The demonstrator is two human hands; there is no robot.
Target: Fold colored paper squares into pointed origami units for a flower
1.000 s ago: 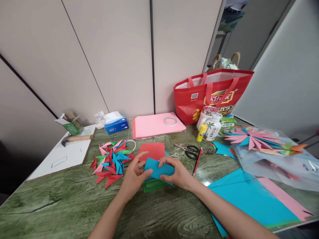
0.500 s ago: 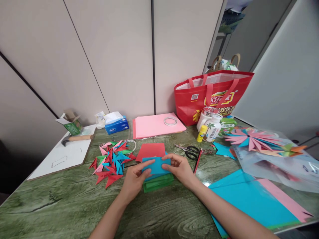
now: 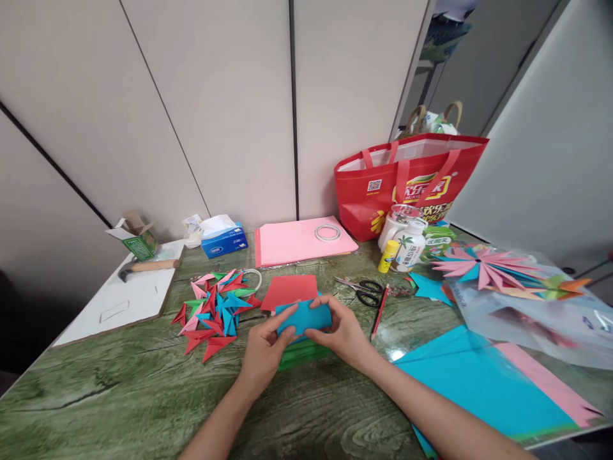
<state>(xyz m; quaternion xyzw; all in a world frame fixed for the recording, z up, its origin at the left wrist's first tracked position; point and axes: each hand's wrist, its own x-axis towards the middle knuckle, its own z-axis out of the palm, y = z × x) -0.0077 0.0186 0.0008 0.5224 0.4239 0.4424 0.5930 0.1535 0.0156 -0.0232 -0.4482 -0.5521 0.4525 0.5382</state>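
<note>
Between my two hands is a piece of blue paper (image 3: 304, 318), bent over into a rounded curve. My left hand (image 3: 265, 348) pinches its left end, thumb below and fingers on top. At the other end my right hand (image 3: 345, 331) grips it the same way. Under the blue paper lie folded green paper strips (image 3: 301, 356), partly covered by my hands. Just behind is a stack of red paper (image 3: 290, 289). Left of my left hand sits a heap of folded red, blue, pink and green paper pieces (image 3: 223, 310).
Scissors (image 3: 364, 291) and a red pencil (image 3: 380, 313) lie right of the red paper. A glue stick (image 3: 387, 257) and a white bottle (image 3: 409, 249) stand before a red bag (image 3: 354, 198). Blue sheets (image 3: 479, 383) lie at right, a hammer (image 3: 148, 268) at left.
The blue paper has gone from a flatter strip to a rounded, bent-over shape. Both hands have shifted slightly to the right and down over the green strips.
</note>
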